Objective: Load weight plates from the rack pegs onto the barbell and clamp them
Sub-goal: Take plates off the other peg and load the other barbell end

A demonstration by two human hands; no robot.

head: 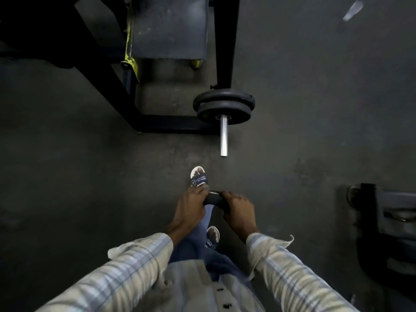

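Note:
A chrome barbell sleeve [224, 136] points toward me in the middle of the head view, its end bare. Two black weight plates [224, 106] sit on it, pushed against the far side. Below, at the centre bottom, my left hand [191, 208] and my right hand [239, 212] both grip a small black object [212, 198], held between them over my feet; it looks like a small plate or a clamp, and I cannot tell which. The object is well short of the sleeve's end.
A black bench frame [126, 95] with a grey pad [168, 28] and yellow parts stands at the upper left. A dark upright post [225, 41] rises behind the plates. More dark plates on a rack [387, 221] sit at the right edge. The floor is dark rubber.

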